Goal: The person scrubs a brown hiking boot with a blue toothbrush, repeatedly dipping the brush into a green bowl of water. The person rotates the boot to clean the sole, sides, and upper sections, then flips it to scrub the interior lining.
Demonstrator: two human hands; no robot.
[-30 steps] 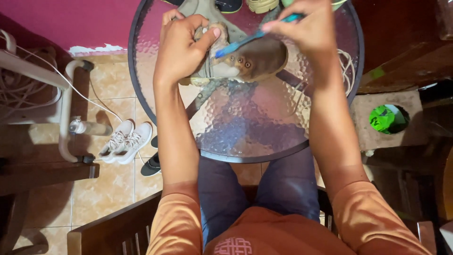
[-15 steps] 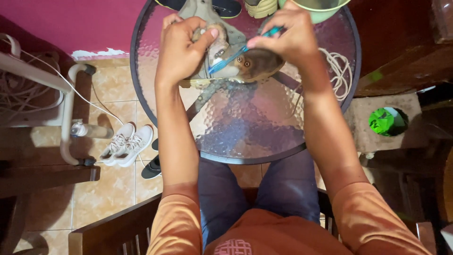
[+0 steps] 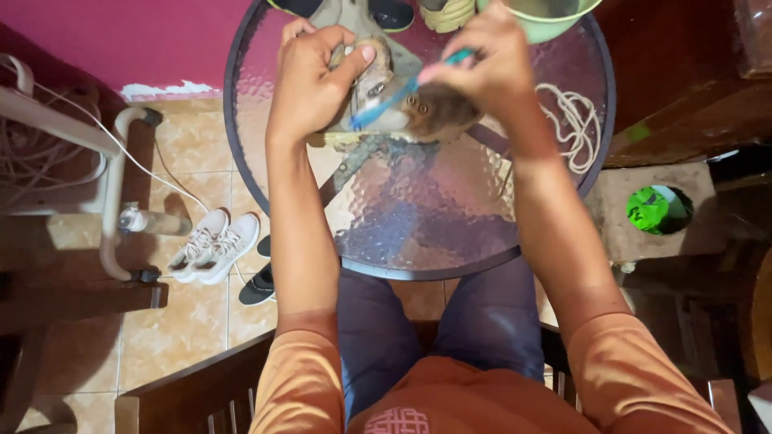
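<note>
A worn grey-brown shoe lies on its side on a round glass table. My left hand grips the shoe's heel end, thumb pressed over the top. My right hand holds a blue toothbrush, its head resting against the shoe's side near the eyelets. Both arms wear orange sleeves and reach out over my lap.
A light green bowl sits at the table's far edge, and a coil of white lace lies at the right. White sneakers and a dark shoe are on the tiled floor left. A green object lies right.
The view has tilted so shoe and hands sit lower in frame. My right hand has swept the brush down and left along the shoe. The green bowl has come into sight.
</note>
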